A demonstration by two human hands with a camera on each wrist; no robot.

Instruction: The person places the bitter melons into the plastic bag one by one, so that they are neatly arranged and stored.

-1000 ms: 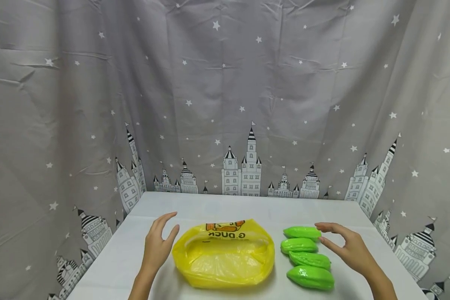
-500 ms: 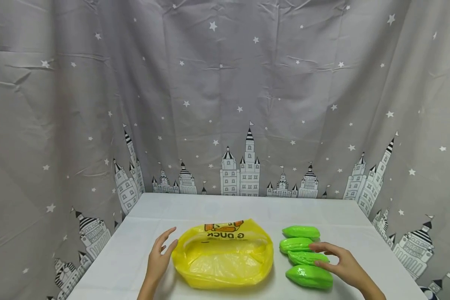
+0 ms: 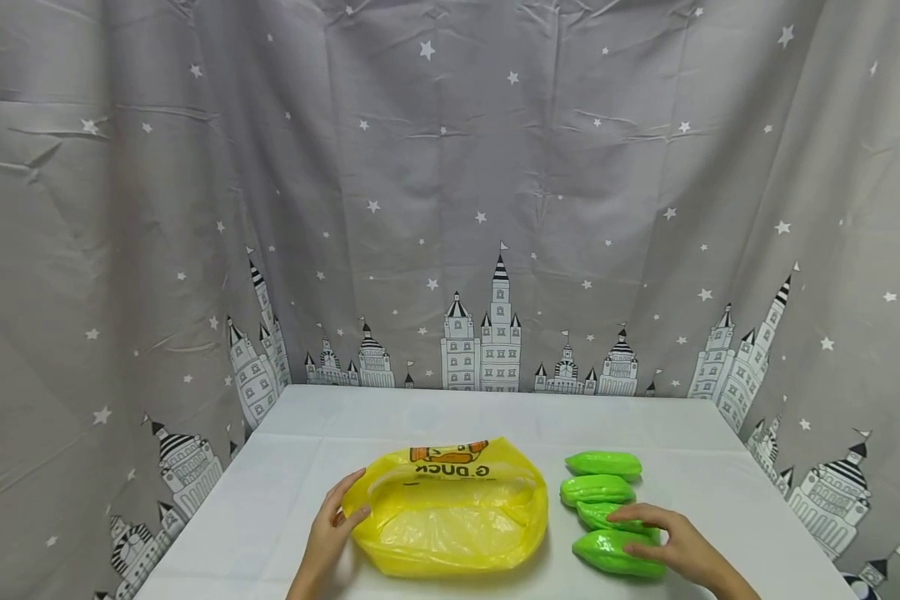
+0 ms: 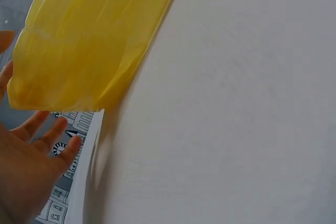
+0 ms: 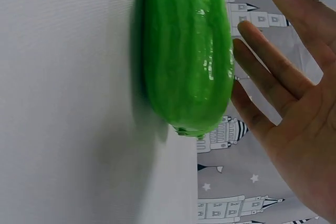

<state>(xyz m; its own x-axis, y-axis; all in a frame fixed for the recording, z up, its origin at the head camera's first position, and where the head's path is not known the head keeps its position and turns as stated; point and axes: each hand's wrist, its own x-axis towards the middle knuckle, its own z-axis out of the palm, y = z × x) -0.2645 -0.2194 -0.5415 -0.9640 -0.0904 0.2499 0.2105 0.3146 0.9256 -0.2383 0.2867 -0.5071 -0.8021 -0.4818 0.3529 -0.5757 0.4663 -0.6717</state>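
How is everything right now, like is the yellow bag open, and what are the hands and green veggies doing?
Yellow bag: open, nothing visible inside.
Green vegetables: four, lying side by side.
Left hand: fingers parted, at the bag's left side.
Right hand: fingers parted, at the nearest two vegetables.
Curtain: hanging, wrinkled.
White tabletop: flat.

The 2 hands are apart, fingers spread.
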